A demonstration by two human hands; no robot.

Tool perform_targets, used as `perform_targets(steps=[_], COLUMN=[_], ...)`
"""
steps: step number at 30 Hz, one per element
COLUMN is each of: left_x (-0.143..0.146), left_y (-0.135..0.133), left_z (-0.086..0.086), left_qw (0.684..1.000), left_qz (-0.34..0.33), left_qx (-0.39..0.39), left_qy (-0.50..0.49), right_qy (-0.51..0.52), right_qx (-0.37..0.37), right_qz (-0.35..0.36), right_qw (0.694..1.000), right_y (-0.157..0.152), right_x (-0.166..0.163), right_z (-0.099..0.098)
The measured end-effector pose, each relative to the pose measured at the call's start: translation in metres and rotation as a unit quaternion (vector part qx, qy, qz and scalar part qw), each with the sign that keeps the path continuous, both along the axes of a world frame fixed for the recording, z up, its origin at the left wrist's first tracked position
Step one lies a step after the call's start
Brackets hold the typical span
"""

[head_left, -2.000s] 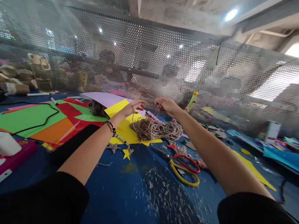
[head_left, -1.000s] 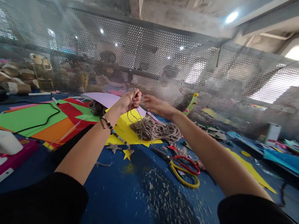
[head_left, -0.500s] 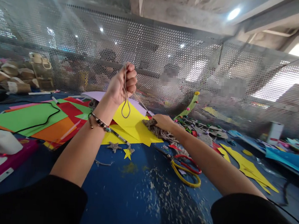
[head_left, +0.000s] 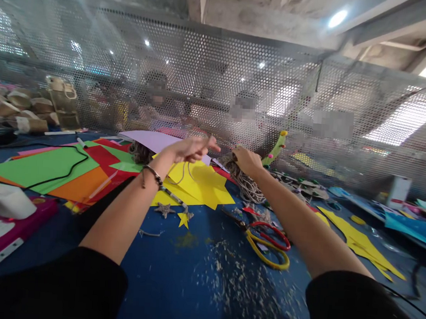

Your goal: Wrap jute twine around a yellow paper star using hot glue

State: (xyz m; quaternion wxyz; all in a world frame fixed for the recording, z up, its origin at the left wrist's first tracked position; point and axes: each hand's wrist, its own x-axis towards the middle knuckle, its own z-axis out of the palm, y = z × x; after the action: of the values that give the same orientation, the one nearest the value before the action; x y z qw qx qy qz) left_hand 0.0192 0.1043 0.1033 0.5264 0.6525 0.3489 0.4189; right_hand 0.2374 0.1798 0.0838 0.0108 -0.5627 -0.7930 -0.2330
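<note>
Twine bundle (head_left: 252,189) should handle light, soft and limp, prone to snagging; best taken round the middle. Looks grey-beige, loose tangled loops. It's far-centre over the tabletop (head_left: 161,277), just right of the yellow paper (head_left: 216,186). Right grip (head_left: 247,161) curls round its top end; left grip (head_left: 191,150) half-curled above the paper, can't tell if it pinches the strand (head_left: 178,180) below

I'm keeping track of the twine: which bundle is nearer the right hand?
The pale bundle directly under the right hand; the darker bundle shows below the lilac paper.
</note>
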Motion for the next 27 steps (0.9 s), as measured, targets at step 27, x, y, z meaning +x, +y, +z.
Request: perform_targets(steps=[27], left_x=[0.047], left_y=[0.031], left_z=[-0.058], left_qw=[0.989], left_qz=[0.102], left_qx=[0.002], left_qy=[0.109], right_qy=[-0.018], right_qx=[0.007], right_qz=[0.046], right_qw=[0.999], right_y=[-0.02], right_x=[-0.023], right_z=[0.005])
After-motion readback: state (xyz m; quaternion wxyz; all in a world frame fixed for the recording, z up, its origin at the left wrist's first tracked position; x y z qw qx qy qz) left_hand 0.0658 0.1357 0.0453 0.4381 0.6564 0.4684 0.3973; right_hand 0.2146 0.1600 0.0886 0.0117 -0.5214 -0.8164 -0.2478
